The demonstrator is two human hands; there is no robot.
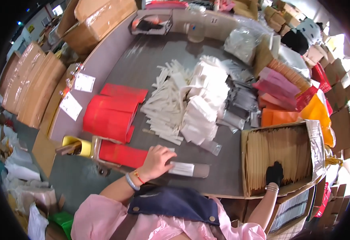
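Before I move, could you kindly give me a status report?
Left grip at slim white packet, hold unclear. Right grip, gloved, at boxed brown pieces. White strips heaped ahead.

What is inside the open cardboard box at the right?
Tightly packed, upright tan pieces fill most of the cardboard box. The black-gloved right hand reaches in, covering what lies beneath it; the box's bottom is hidden.

Left fingers [167, 154] curved, right forearm [264, 209] outstretched
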